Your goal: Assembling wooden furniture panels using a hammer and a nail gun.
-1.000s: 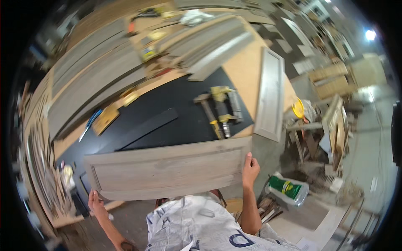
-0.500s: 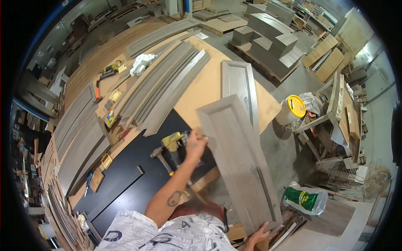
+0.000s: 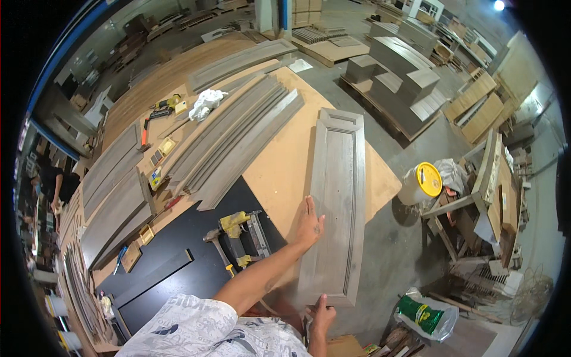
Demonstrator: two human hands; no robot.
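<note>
A long grey wooden cabinet door [image 3: 336,208] with a recessed middle and a moulded frame reaches out in front of me. Its far end overlaps a similar grey door [image 3: 342,118] on the tan board. My left hand [image 3: 310,227] holds its left edge about midway along, thumb toward the face. At the near end, my right hand [image 3: 322,315] grips the bottom edge, thumb up and fingers mostly hidden beneath. Left of my left forearm lie a yellow-and-black nail gun [image 3: 241,235] and a hammer [image 3: 217,247] on a black surface.
Grey wooden strips [image 3: 250,134] are stacked across the tan board [image 3: 276,172]. A white bucket with a yellow lid [image 3: 429,179] stands on the floor to the right, near a wooden rack [image 3: 476,199]. A green package [image 3: 423,314] lies at lower right. Another person [image 3: 55,184] is at far left.
The held door has swung from a slant into near line with the door on the board, its near end moving left. Both hands moved with it, keeping hold.
</note>
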